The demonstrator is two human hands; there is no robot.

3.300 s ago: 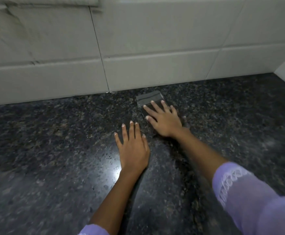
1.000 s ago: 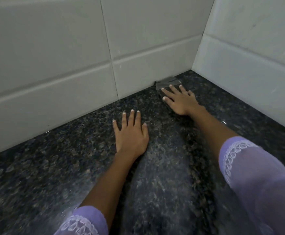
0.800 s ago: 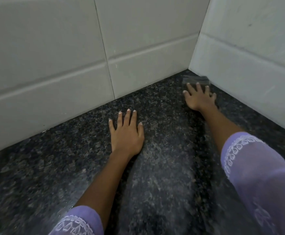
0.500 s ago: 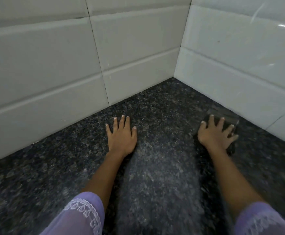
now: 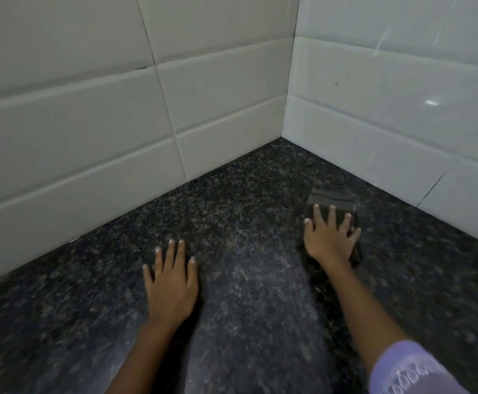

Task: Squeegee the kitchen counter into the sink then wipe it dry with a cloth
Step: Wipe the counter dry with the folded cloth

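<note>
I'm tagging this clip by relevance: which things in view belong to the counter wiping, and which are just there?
Part of the job:
- folded dark cloth, flat on the counter
- right hand, pressed flat on the cloth
- dark speckled counter

Just there:
- left hand, flat on the bare counter, holding nothing
- white tiled walls meeting at the corner
- lilac sleeve

No sink or squeegee is in view.

cloth [image 5: 332, 201]: dark, folded, apparently flat | counter [image 5: 232, 211]: black speckled granite, corner
</note>
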